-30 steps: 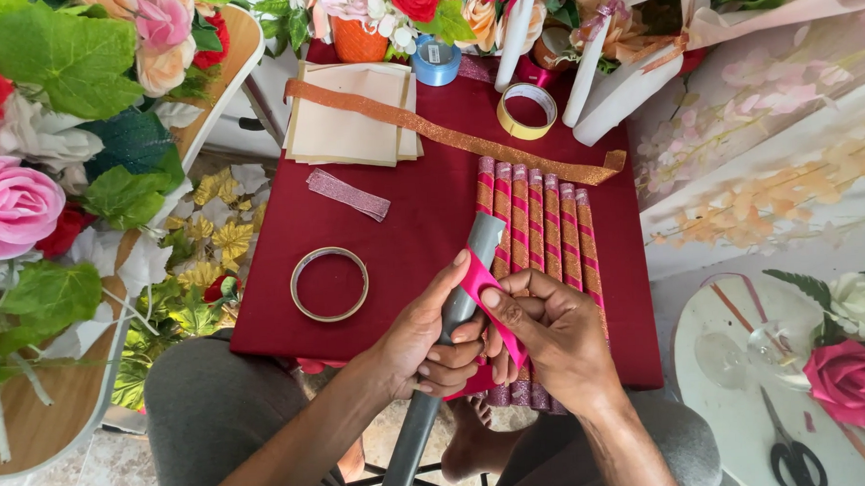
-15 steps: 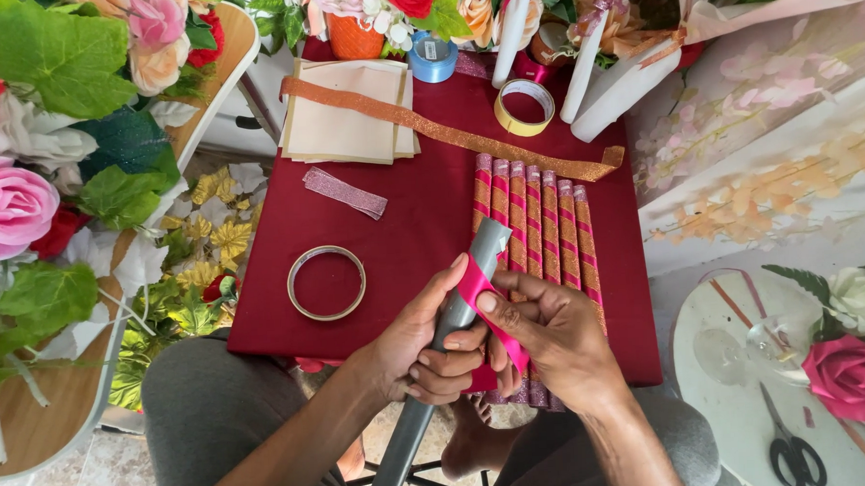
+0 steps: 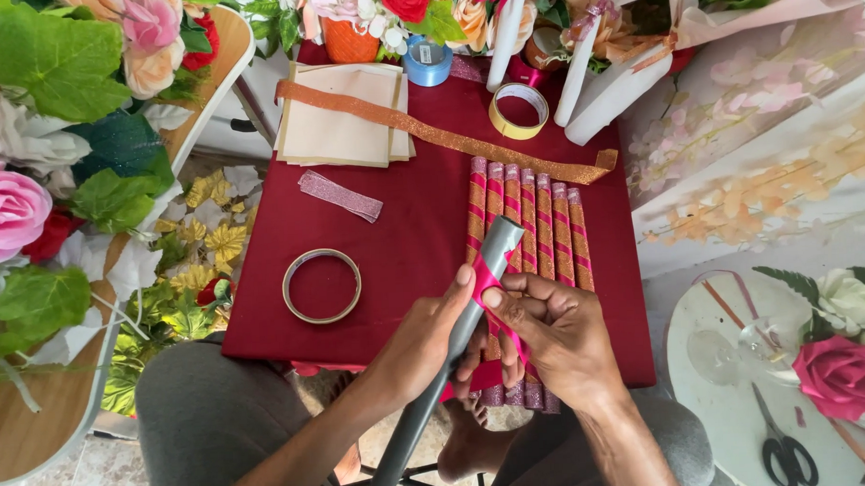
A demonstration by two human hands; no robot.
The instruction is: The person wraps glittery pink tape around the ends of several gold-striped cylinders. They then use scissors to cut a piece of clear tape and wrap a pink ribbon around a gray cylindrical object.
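My left hand [image 3: 426,337] grips a grey pipe [image 3: 422,411] that slants from my lap up over the dark red cloth [image 3: 422,224]. My right hand [image 3: 556,339] pinches a pink ribbon [image 3: 492,287] against the pipe near its upper end, and the ribbon loops around the pipe. Just beyond my hands lie several sticks [image 3: 526,221] wrapped in pink and orange spirals, side by side on the cloth.
On the cloth lie a metal ring [image 3: 321,286], a short glittery strip [image 3: 340,195], a long orange glitter ribbon [image 3: 429,130], beige paper sheets [image 3: 342,126], a yellow tape roll [image 3: 519,110] and a blue tape roll [image 3: 427,61]. Artificial flowers crowd the left and top. Scissors [image 3: 783,448] rest on a round white tray at the right.
The pipe has slid slightly toward me and tilted, and my right hand has drawn the pink ribbon further around it. My left thumb has shifted up the pipe.
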